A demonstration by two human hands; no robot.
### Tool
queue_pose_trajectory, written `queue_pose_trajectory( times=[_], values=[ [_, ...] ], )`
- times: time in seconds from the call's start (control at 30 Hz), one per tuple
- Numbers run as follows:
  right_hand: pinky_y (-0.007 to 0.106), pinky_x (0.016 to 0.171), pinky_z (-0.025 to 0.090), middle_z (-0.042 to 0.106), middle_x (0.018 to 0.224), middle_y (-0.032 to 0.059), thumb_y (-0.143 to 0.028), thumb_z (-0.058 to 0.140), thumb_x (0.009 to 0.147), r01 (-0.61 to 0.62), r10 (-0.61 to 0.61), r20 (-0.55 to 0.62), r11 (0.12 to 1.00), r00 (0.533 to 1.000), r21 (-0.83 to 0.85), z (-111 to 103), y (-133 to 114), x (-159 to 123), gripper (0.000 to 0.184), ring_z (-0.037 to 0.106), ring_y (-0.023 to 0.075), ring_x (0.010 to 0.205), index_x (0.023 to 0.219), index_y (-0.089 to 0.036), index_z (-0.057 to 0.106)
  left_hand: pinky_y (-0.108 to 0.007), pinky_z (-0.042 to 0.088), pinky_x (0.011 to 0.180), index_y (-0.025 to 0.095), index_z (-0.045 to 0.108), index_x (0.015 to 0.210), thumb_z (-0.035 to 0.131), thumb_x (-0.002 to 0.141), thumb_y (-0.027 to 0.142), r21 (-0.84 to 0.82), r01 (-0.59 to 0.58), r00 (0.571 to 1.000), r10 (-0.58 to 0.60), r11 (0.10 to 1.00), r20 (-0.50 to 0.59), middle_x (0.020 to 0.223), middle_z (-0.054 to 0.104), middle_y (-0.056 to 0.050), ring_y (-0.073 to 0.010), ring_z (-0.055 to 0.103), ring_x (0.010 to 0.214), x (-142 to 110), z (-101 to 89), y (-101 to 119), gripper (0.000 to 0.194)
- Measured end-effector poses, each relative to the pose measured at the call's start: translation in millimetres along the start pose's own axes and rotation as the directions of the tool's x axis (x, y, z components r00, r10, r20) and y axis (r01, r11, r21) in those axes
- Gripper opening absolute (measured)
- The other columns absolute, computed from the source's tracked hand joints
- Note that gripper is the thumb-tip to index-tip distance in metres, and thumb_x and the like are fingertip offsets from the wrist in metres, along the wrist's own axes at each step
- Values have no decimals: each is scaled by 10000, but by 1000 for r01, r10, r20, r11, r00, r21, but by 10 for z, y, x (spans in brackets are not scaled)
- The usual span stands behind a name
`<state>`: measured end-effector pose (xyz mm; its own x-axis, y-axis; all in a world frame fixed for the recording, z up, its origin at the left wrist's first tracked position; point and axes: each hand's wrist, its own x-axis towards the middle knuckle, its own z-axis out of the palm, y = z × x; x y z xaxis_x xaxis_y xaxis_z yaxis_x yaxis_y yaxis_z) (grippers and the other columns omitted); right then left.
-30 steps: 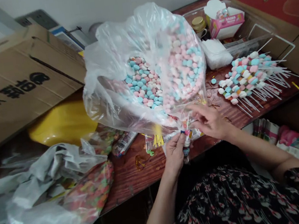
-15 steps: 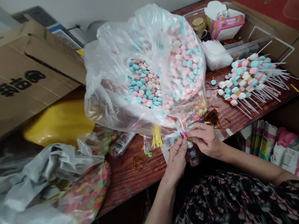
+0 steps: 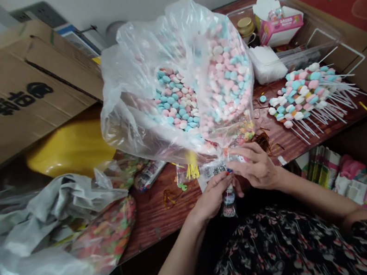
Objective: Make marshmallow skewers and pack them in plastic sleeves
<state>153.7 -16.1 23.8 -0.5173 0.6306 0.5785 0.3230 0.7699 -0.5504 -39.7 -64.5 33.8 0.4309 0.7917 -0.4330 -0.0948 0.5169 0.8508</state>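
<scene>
At the table's front edge, my left hand [image 3: 212, 194] is closed in a pinch on the gathered neck of a small clear packet [image 3: 229, 206]. Small candies show through the packet's lower end, which hangs below my fingers. My right hand [image 3: 258, 166] is closed at the same neck, its bent fingers against the packet's top. A small blue and red bit shows between the fingertips; its kind is unclear. Just beyond my hands sits a big clear bag [image 3: 154, 128] of pink, blue and white candies [image 3: 179, 100]. Yellow twist ties [image 3: 192, 170] lie left of my hands.
Skewered candies on white sticks [image 3: 306, 93] are heaped at the right. Behind them stands a clear bin [image 3: 323, 34] with a pink box [image 3: 281, 29]. On the left are a cardboard box [image 3: 17, 90], a yellow bowl [image 3: 69, 149] and a bag of colourful gummies [image 3: 111, 239].
The small packet has come lower and slightly left, with more of it showing. My left hand has shifted slightly down; my right hand's fingers have spread and moved a little right.
</scene>
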Motion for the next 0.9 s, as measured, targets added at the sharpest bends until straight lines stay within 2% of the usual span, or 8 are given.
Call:
queue_pose_trajectory(
  times=[0.13, 0.3, 0.4, 0.47, 0.57, 0.63, 0.8, 0.9],
  values=[
    [420, 953, 367, 657, 1253, 24, -158, 451, 926, 377, -324, 372, 923, 870, -79, -289, 53, 34, 372, 433, 250, 1318, 1236, -303, 597, -290, 501, 550, 148, 584, 673, 690, 761, 478, -154, 129, 979, -101, 980, 179, 611, 608, -22, -139, 574, 477, 2, 14, 1, 358],
    [422, 916, 318, 663, 799, 17, -149, 414, 956, 528, -455, 382, 842, 805, -111, -334, -38, -15, 259, 553, 187, 934, 1035, -219, 651, -296, 481, 505, 144, 589, 690, 740, 718, 529, -129, 226, 915, -165, 966, 369, 610, 572, -21, -114, 508, 433, -58, 109, 15, 414],
    [447, 900, 277, 576, 653, -1, -107, 425, 907, 441, -344, 418, 883, 841, -162, -223, -22, -65, 242, 493, 176, 786, 800, -206, 619, -295, 479, 557, 160, 600, 715, 649, 809, 528, 134, 69, 967, -100, 989, 235, 629, 568, -25, -134, 530, 514, -101, 116, 3, 383],
    [439, 856, 274, 578, 649, 15, -87, 446, 853, 324, -220, 426, 927, 877, -188, -134, -8, -76, 217, 460, 178, 755, 724, -192, 586, -312, 490, 669, 173, 630, 781, 566, 883, 441, 442, -91, 995, 69, 892, 66, 728, 607, -50, -164, 567, 658, -137, 118, -33, 294],
    [391, 762, 267, 627, 707, 37, -115, 480, 851, 152, -50, 453, 970, 890, -191, -52, -58, -66, 184, 464, 182, 774, 734, -179, 607, -342, 464, 814, 184, 668, 872, 499, 917, 321, 722, -193, 941, 335, 664, -57, 876, 645, -85, -196, 564, 816, -191, 126, -103, 223],
    [381, 744, 255, 659, 753, 39, -153, 504, 873, 80, 38, 463, 969, 885, -233, -36, -102, -59, 164, 483, 187, 805, 779, -184, 636, -323, 464, 786, 186, 680, 862, 499, 912, 305, 716, -186, 928, 359, 673, -96, 857, 654, -80, -192, 563, 795, -189, 89, -124, 222],
    [424, 884, 270, 645, 1251, -2, -278, 503, 940, 179, -72, 331, 936, 941, -303, -89, -116, -160, 263, 443, 233, 1230, 1160, -363, 620, -211, 381, 489, 167, 671, 826, 560, 880, 420, 270, 31, 999, -19, 962, -45, 594, 563, 6, -101, 466, 487, -50, -98, -60, 281],
    [408, 878, 287, 655, 1228, -43, -280, 503, 950, 277, -194, 295, 923, 935, -269, -143, -94, -283, 261, 470, 204, 1203, 1172, -370, 607, -208, 355, 426, 143, 645, 743, 643, 814, 453, 34, 243, 959, -246, 969, 142, 552, 555, 8, -83, 449, 395, -8, -100, -20, 319]
  ],
)
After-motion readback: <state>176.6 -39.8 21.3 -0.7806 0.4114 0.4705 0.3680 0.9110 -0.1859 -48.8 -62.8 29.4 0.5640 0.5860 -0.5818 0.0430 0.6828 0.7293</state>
